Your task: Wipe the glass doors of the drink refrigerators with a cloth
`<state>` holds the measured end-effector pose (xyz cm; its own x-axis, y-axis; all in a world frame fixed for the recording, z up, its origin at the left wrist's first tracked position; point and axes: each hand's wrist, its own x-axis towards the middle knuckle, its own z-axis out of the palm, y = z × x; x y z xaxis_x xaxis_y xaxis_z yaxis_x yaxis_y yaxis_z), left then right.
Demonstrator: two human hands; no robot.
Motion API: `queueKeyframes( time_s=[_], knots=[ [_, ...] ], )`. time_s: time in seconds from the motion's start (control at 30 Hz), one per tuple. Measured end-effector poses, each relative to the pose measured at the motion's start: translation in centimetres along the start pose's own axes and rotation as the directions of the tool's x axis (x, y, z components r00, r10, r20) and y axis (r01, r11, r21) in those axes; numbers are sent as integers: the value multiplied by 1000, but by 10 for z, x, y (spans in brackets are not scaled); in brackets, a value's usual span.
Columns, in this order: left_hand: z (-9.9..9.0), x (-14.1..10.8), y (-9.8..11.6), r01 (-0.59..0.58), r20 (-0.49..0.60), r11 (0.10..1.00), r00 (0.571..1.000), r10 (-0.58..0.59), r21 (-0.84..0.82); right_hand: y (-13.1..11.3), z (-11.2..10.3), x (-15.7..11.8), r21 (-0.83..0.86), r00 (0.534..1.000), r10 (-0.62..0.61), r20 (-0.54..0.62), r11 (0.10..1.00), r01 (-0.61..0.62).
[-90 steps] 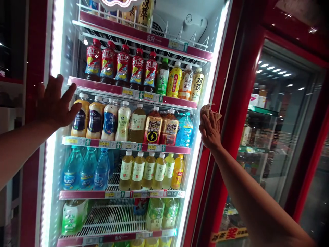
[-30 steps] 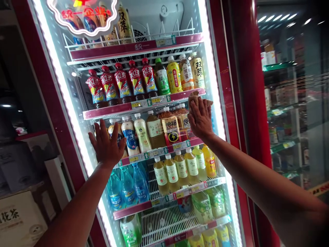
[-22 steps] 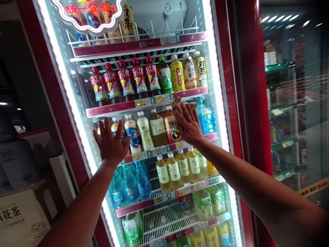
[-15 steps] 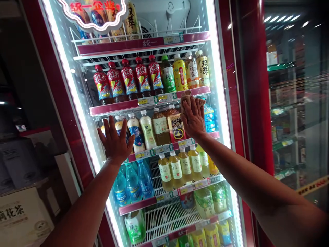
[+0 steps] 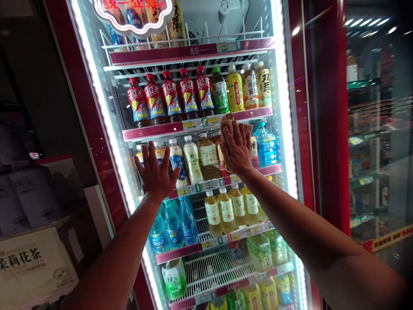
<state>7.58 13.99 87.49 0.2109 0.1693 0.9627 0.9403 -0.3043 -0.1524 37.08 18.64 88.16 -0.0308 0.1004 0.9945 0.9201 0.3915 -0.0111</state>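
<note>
My left hand (image 5: 157,172) lies flat with fingers spread on the glass door of a lit drinks cooler, in front of the third shelf's left bottles. My right hand (image 5: 238,148) presses a brown cloth (image 5: 227,125) against the same glass, over the middle shelf and just under the price rail (image 5: 253,114). Parts of the cloth show above and beside its fingers. Behind the door stand red-capped bottles (image 5: 155,99), a green-capped bottle (image 5: 220,91), milky bottles (image 5: 193,160) and blue bottles (image 5: 173,224).
A neon sign (image 5: 134,17) sits at the cooler's top left. A carton (image 5: 35,267) with grey packs (image 5: 35,198) above it stands at the lower left. Dark red frames (image 5: 332,107) edge the cooler, and another glass-fronted cabinet with green-edged shelves (image 5: 363,84) is at the right.
My right hand and the cloth have slid left across the glass relative to the bottles. The whole view has shifted slightly, while my left hand stays at about the same bottles.
</note>
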Motion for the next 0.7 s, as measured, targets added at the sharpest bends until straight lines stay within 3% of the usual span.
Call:
queueKeyframes(
  time_s=[0.1, 0.2, 0.33, 0.43, 0.57, 0.7],
  knots=[
    [-1, 0, 0, 4, 9, 1000, 1000, -3, -8, -32, 16, 1, 9, 997, 36, -64, 999, -36],
    [-2, 0, 0, 3, 11, 1000, 1000, -3, -3, -54, 19, -3, 0, 999, -33, -23, 999, 33],
    [0, -1, -3, -17, -16, 1000, 1000, 17, 2, -46, 8, -6, 2, 991, -121, 59, 993, 121],
    [2, -2, -5, -26, -21, 1000, 999, 26, -2, -42, 9, -2, 25, 998, -61, 23, 998, 60],
    [3, -4, -7, -37, -42, 999, 998, 36, -13, -69, 24, 1, 51, 996, 51, -68, 998, -48],
    [5, -8, -11, -89, -143, 995, 986, 82, -46, -90, 25, -7, 31, 995, -96, 14, 995, 96]
  ],
)
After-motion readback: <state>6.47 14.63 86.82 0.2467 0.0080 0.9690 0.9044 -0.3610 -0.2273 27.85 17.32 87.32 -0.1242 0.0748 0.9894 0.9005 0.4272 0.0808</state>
